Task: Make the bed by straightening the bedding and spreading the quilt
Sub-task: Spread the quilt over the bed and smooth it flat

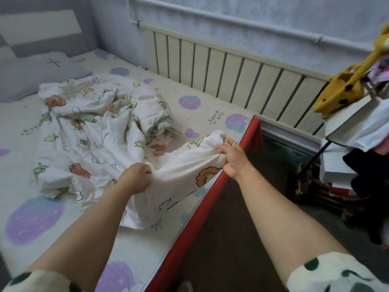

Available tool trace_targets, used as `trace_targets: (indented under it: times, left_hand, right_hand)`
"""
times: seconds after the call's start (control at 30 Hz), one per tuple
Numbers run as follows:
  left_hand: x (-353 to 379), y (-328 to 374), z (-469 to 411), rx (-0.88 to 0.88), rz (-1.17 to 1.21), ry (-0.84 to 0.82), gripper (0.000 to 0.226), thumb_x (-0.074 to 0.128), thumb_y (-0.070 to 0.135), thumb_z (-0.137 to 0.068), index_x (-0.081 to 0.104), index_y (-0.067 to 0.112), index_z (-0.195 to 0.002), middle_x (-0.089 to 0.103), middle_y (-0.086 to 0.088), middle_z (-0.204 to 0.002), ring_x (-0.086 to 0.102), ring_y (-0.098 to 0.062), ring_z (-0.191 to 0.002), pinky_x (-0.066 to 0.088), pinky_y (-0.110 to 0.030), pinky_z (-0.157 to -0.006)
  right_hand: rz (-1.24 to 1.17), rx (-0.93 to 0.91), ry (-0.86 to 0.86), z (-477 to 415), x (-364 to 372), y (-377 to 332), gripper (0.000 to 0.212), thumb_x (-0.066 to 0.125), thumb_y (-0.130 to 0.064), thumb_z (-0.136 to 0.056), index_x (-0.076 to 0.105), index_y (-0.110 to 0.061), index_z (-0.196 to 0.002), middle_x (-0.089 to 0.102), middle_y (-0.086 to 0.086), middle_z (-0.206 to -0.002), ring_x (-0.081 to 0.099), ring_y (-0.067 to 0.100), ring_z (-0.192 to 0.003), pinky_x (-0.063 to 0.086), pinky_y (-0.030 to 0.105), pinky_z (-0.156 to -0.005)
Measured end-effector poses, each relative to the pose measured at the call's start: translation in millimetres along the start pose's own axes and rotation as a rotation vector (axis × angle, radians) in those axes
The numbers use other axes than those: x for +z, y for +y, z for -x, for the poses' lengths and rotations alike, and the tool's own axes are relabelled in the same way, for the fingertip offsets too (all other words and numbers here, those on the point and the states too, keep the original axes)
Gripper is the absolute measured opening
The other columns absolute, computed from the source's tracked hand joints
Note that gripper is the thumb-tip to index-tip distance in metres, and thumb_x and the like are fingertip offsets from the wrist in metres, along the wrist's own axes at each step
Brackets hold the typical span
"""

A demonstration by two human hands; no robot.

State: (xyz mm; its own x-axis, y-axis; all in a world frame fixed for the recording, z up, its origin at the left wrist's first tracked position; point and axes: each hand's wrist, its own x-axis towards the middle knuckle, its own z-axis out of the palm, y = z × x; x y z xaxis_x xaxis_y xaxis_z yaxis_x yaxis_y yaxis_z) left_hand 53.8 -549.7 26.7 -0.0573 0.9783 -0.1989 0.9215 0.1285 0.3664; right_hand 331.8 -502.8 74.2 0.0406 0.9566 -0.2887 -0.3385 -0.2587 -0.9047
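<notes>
— Writing anywhere?
— "Cute kitty" on sheet (25,169), printed near far corner of bed (202,199), beside a purple strawberry. More lettering toward left side, too small to read. Small dark mark on pillow (35,74), unreadable.
— Quilt (94,131)?
— White, printed with orange lions, green creatures and small clouds. Crumpled in a heap mid-bed, on top of sheet, with near end lifted toward red bed edge.
— Grip?
— Left grip (136,175) clenched on a bunched fold of quilt, knuckles up. Right grip (231,157) clamped round quilt corner, just above red edge. Taut between both, sagging below.
— Counts?
— One quilt. One pillow, grey, at headboard (42,28). Two bare forearms, two spotted sleeves. One radiator (242,81) along wall. One yellow spotted bag (341,89) at right.
</notes>
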Motion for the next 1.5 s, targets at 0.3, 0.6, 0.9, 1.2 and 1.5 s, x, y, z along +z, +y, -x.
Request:
trace_targets:
  times: [0.3,0.6,0.9,1.2,1.5]
  left_hand:
    - [32.0,34.5,-126.7,0.004,0.044,-0.297,0.021,0.043,0.009,-0.084,0.058,0.019,-0.095,0.057,-0.003,-0.112,0.051,-0.021,-0.099,0.041,-0.029,-0.081]
    - [44.0,25.6,-250.3,-0.156,0.090,-0.184,0.038,0.043,0.006,-0.089,0.057,0.016,-0.122,0.057,-0.008,-0.127,0.055,-0.024,-0.110,0.046,-0.032,-0.090]
    - [73.1,5.2,-355.1,-0.281,0.087,-0.087,0.046,0.053,0.007,-0.086,0.051,0.013,-0.132,0.057,-0.012,-0.122,0.057,-0.029,-0.105,0.049,-0.035,-0.083]
    - [137.3,26.8,-448.9,-0.339,0.115,-0.171,0.047,0.054,0.012,-0.085,0.049,0.017,-0.132,0.053,-0.010,-0.129,0.053,-0.027,-0.113,0.047,-0.037,-0.092]
    - [155.5,13.9,-481.8,-0.622,-0.007,0.232,0.043,0.058,0.000,-0.078,0.043,0.001,-0.119,0.037,-0.020,-0.128,0.039,-0.039,-0.116,0.043,-0.048,-0.088]
  right_hand:
    - [0.047,-0.014,-0.027,-141.4,-16.5,-18.4,0.038,0.039,0.016,-0.068,0.052,-0.018,-0.079,0.042,-0.001,-0.076,0.042,0.020,-0.082,0.037,0.029,-0.071]
    - [0.347,0.044,0.065,-288.7,-34.5,-20.6,0.041,0.035,0.019,-0.075,0.052,-0.016,-0.086,0.058,0.006,-0.090,0.054,0.018,-0.080,0.043,0.028,-0.066]
    - [0.615,0.104,-0.036,-398.1,-51.8,38.6,0.065,0.034,0.026,-0.068,0.064,-0.019,-0.105,0.064,0.005,-0.097,0.060,0.011,-0.081,0.046,0.014,-0.054]
    - [0.881,0.200,-0.225,-503.0,-45.8,110.1,0.037,0.047,0.009,-0.082,0.065,-0.016,-0.103,0.064,0.007,-0.100,0.061,0.023,-0.095,0.048,0.029,-0.081]
    - [1.489,0.001,-0.810,-536.1,4.9,171.3,0.053,0.058,-0.022,-0.084,0.047,-0.024,-0.136,0.048,0.000,-0.140,0.042,0.021,-0.129,0.025,0.032,-0.104]
